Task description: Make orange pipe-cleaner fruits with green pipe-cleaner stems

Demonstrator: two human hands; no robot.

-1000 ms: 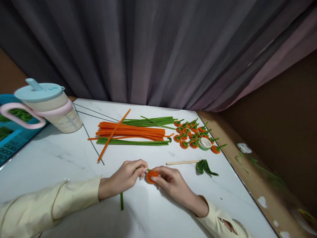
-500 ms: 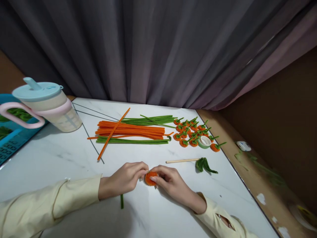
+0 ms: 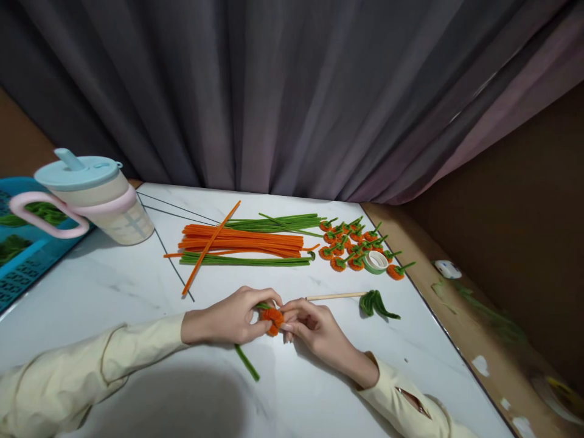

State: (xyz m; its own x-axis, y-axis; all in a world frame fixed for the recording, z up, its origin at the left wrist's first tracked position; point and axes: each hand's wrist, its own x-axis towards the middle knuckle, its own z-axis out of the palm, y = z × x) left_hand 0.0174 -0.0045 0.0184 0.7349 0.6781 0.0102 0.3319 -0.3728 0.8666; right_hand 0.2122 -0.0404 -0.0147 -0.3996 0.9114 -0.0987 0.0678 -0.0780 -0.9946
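Observation:
A small pumpkin-like round of orange pipe cleaner [image 3: 272, 320] is held between the thumb and fingers of my left hand [image 3: 237, 316]. The fingers of my right hand [image 3: 314, 328] pinch at its right edge; exactly what lies between those fingertips is hidden. A bit of green shows at the top of the round. Below my left hand, a short green pipe cleaner [image 3: 247, 363] sticks out, its upper end covered by the hand. Just beyond my right hand are a thin wooden stick [image 3: 335, 296] and a bunch of curled dark green leaves [image 3: 375, 303].
Orange pipe cleaners [image 3: 241, 240] and green pipe cleaners [image 3: 255, 260] lie in bundles. Several finished orange rounds with green stems [image 3: 338, 264] stand at the right, beside a tape roll [image 3: 376, 261]. A lidded cup [image 3: 109, 207] and blue basket [image 3: 18, 280] are at left.
The orange round has shifted slightly left and turned, passing from mainly my right hand into my left hand's grip. The green strip below has swung to the right.

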